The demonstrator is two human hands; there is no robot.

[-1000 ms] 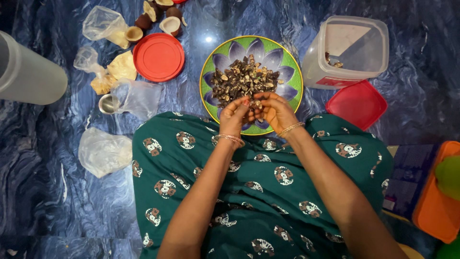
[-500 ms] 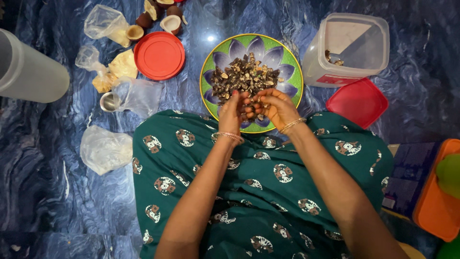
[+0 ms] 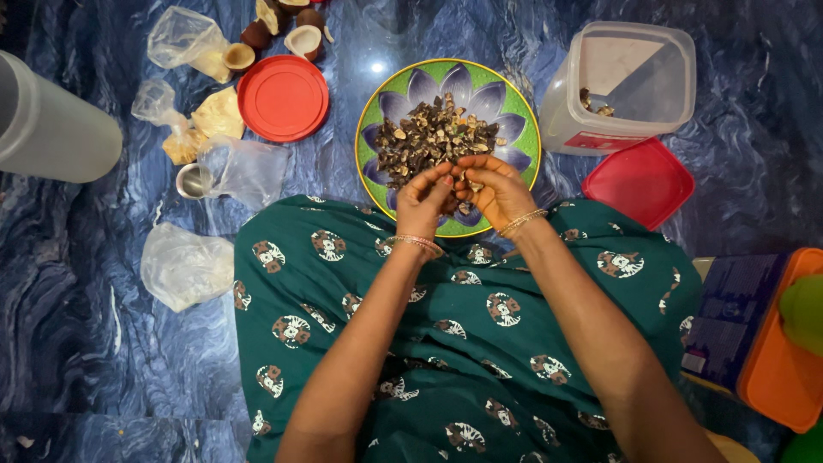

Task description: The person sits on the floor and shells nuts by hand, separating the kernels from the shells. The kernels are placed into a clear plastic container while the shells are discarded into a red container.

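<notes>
Now both hands, left [image 3: 424, 201] and right [image 3: 495, 190], pinch dark bits at the plate's [image 3: 514, 107] near edge

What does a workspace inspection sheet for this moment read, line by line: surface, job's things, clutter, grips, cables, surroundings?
Surface: glossy blue marbled floor; the person sits on it, green patterned cloth over the lap.
Job's things: green plate with a purple flower pattern bearing a heap of small dark pieces.
Clutter: clear tub, nearly empty; square red lid; round red lid; coconut shell halves; several plastic bags; small steel cup; grey cylinder.
Grips: left hand and right hand meet over the plate's near edge, fingertips pinching pieces.
Cables: nothing seen.
Surroundings: orange item and dark blue box at right.
</notes>
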